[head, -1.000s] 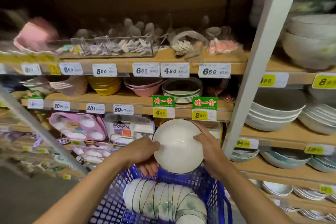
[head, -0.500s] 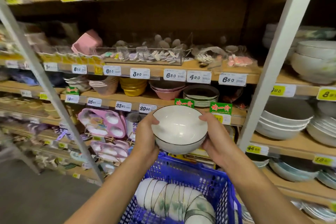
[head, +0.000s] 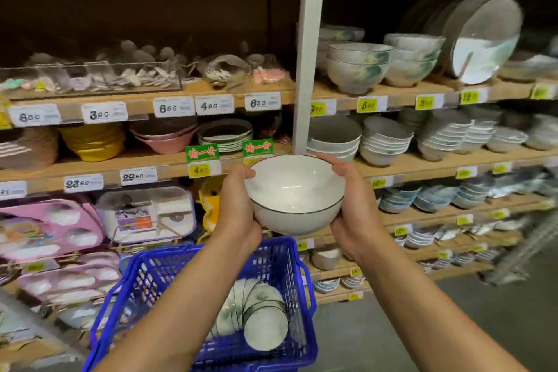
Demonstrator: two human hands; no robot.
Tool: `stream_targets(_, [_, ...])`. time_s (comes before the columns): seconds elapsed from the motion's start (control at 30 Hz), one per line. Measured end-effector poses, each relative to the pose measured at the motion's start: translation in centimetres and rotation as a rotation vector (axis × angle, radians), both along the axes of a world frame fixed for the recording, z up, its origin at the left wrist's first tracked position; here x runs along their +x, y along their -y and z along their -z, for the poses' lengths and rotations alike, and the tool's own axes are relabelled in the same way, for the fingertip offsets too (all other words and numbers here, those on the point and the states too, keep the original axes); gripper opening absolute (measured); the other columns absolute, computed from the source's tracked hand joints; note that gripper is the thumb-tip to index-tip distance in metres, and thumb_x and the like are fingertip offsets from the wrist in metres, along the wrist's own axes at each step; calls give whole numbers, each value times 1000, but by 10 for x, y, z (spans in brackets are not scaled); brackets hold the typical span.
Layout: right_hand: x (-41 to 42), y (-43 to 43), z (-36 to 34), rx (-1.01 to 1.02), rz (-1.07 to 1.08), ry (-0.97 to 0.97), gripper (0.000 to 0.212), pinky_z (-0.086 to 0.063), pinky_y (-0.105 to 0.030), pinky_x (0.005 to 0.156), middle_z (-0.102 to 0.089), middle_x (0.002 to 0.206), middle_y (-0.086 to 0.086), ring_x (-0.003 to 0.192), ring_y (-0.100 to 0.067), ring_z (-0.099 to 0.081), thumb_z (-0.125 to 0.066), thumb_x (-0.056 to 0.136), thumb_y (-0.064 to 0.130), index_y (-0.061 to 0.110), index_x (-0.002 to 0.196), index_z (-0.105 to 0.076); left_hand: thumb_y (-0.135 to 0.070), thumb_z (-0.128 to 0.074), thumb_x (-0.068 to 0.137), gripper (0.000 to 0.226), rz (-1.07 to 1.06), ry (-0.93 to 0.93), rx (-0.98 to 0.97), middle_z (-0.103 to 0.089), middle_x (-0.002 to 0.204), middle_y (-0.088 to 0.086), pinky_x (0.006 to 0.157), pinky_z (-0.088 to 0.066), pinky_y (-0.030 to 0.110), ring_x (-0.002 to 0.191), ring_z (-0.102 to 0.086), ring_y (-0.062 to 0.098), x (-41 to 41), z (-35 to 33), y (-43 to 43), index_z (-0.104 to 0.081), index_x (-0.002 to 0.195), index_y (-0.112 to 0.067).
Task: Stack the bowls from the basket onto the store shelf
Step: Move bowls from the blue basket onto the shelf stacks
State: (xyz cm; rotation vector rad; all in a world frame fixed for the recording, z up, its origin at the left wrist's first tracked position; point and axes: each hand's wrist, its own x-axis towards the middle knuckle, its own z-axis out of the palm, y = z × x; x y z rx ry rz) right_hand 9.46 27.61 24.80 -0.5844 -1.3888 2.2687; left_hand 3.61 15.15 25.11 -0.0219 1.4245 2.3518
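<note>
A white bowl (head: 294,195) with a thin dark rim is held upright in front of the shelves, above the basket. My left hand (head: 238,205) grips its left side and my right hand (head: 353,205) grips its right side, thumbs over the rim. Below, a blue plastic basket (head: 169,287) holds a row of several matching bowls (head: 256,314) lying on their sides. On the upper right shelf stands a stack of similar white bowls with green pattern (head: 356,68).
A white upright post (head: 308,48) divides the wooden shelving. Left bays hold spoons, yellow and pink bowls, and pink trays; right bays hold stacked bowls (head: 383,142) and plates (head: 483,39). Price tags line the shelf edges. Grey floor shows at lower right.
Both hands have lifted the bowl out of the basket and levelled it from tilted to upright. The view has swung right, bringing the right shelf bays into sight.
</note>
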Motion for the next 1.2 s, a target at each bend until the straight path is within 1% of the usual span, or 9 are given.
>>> stream_targets(0.13, [26, -57, -3, 1, 80, -4, 35, -51, -37, 78, -67, 120, -10, 107, -29, -64, -41, 94, 21, 17, 116, -67, -18, -37, 86, 32, 72, -10, 8, -73, 82, 3, 56, -51, 25, 75, -65, 24, 19, -8, -61, -65, 100, -13])
stream_targets(0.3, [59, -143, -7, -5, 158, -19, 30, -54, -30, 63, -73, 103, -2, 87, -19, -70, -40, 96, 25, 24, 107, -68, -15, -39, 84, 31, 119, 1, -21, -70, 94, 11, 64, -48, 31, 81, -62, 30, 44, -19, -152, -64, 100, -11])
stream_targets(0.43, [76, -212, -19, 26, 193, -36, 29, -51, -32, 68, -67, 115, -6, 101, -26, -64, -41, 96, 24, 25, 106, -67, -14, -37, 83, 36, 154, -18, 15, -74, 83, 6, 61, -52, 30, 78, -64, 28, 60, -29, -221, -66, 104, -11])
stream_targets(0.6, [81, -279, -39, 21, 163, -60, 30, -53, -35, 72, -69, 114, -8, 100, -27, -65, -40, 95, 22, 23, 112, -65, -14, -37, 83, 30, 184, -27, 8, -74, 73, 5, 58, -54, 29, 72, -67, 27, 63, -46, -286, -67, 90, -13])
stream_targets(0.73, [64, -319, -57, 12, 172, -92, 30, -51, -37, 78, -70, 113, -10, 104, -31, -65, -41, 94, 18, 19, 107, -68, -12, -41, 81, 35, 145, -33, -18, -70, 103, 15, 82, -52, 40, 92, -63, 34, 51, -67, -324, -63, 108, -6])
stream_targets(0.93, [19, -357, -74, 12, 157, -112, 32, -51, -36, 74, -73, 99, -5, 99, -31, -65, -39, 92, 15, 20, 96, -71, -11, -43, 78, 35, 121, -86, -27, -69, 105, 16, 79, -52, 38, 91, -63, 34, 6, -86, -359, -63, 107, -5])
stream_targets(1.03, [-5, -370, -85, 18, 149, -115, 34, -54, -37, 73, -70, 103, -8, 96, -30, -65, -39, 90, 12, 17, 107, -68, -10, -45, 76, 45, 132, -102, -40, -69, 112, 18, 82, -53, 41, 99, -64, 36, -22, -93, -372, -63, 118, -3])
stream_targets(1.13, [-30, -386, -101, 26, 136, -123, 38, -55, -41, 76, -68, 110, -11, 100, -33, -63, -39, 88, 11, 17, 111, -69, -10, -45, 75, 46, 167, -130, -24, -70, 111, 16, 70, -52, 34, 88, -64, 32, -50, -106, -384, -64, 118, -5])
stream_targets(1.2, [-46, -398, -114, 34, 118, -131, 40, -58, -38, 66, -68, 112, -12, 99, -34, -63, -39, 86, 10, 16, 112, -69, -10, -46, 77, 44, 179, -174, -20, -69, 110, 15, 64, -51, 30, 84, -62, 28, -68, -116, -392, -62, 118, -7])
